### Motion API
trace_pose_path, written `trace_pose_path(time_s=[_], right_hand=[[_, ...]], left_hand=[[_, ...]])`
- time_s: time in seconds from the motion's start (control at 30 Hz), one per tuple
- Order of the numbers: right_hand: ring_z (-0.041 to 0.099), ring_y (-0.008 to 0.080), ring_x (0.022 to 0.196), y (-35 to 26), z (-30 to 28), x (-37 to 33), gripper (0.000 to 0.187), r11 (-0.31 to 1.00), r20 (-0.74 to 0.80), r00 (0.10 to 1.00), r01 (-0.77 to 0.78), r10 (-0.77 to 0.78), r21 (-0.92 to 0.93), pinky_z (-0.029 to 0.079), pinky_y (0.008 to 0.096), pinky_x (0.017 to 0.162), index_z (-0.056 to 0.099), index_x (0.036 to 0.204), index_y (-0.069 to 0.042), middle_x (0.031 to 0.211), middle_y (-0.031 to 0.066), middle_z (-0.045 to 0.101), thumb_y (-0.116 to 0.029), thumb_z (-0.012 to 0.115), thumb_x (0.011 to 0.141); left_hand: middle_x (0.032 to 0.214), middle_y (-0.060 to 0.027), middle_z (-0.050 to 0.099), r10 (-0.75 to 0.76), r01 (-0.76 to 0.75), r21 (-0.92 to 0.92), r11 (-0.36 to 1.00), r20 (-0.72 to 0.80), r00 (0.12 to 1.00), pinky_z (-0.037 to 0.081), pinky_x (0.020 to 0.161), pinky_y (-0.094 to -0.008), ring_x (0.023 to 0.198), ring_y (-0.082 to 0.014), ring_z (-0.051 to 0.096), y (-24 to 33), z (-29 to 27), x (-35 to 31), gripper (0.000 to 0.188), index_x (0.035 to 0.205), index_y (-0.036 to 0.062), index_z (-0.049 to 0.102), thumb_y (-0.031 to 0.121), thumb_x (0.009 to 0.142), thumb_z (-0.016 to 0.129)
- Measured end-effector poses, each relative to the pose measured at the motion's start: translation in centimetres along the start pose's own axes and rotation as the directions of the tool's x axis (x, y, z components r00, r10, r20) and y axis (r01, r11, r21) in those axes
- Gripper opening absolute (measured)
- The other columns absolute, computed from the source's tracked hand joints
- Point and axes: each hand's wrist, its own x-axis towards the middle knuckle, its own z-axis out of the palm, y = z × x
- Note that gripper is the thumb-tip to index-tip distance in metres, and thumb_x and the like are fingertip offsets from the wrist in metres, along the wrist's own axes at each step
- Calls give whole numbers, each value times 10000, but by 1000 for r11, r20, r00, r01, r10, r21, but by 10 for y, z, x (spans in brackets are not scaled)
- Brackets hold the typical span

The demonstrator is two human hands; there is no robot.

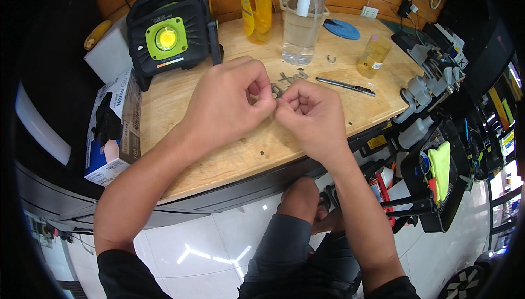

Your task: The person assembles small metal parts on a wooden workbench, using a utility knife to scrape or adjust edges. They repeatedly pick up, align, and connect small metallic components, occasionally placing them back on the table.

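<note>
Here we are, close over the wooden table [167, 110], and everything hangs on two pinches. Our left hand [232, 94] has thumb and forefinger pressed together on the small grey piece [277, 90]; our right hand [317, 118] meets it, thumb against a curled forefinger, pinching at the near side. The piece sits between the fingertips, mostly covered, so we cannot tell how firm either grip is.

That's the danger! If we squeeze unevenly, something this small could spring out sideways. It might land among the loose grey parts [292, 74] just beyond and be hard to pick out, or roll toward the table's near edge and drop to the tiled floor [202, 244].

Watch our right knuckles, too: the pen [345, 86] lies near them, and a careless sweep could knock it into the open metal ring [331, 58]. And with our fingers crowding the view, a wrong alignment could easily pass unnoticed.
</note>
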Motion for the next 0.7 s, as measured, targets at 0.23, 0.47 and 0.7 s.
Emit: trace_pose_path(time_s=[0.23,0.47,0.7], right_hand=[[513,46,598,0,0,0,89,994,2,999,42,-42,-97,437,242,556,663,813,25,636,12,603,-44,704,849],[518,47,600,4,3,0,99,998,-18,998,54,-54,-21,436,241,559,687,862,36,655,15,621,-55,666,894],[632,104,667,3,-27,2,164,929,-129,992,47,1,367,495,263,590,638,831,-33,816,52,702,-127,587,955]], left_hand=[[851,-121,607,340,-348,313,884,81,937,520,639,-401,756,-312,651,-11,-7,3,148,893,16,640,18,776,731],[850,-119,596,368,-417,258,872,218,904,517,650,-431,770,-333,646,-19,-15,5,157,898,28,631,38,771,721],[755,-140,557,133,-140,112,984,65,989,431,567,-364,628,-282,544,-32,-21,9,114,819,-3,554,68,801,641]])
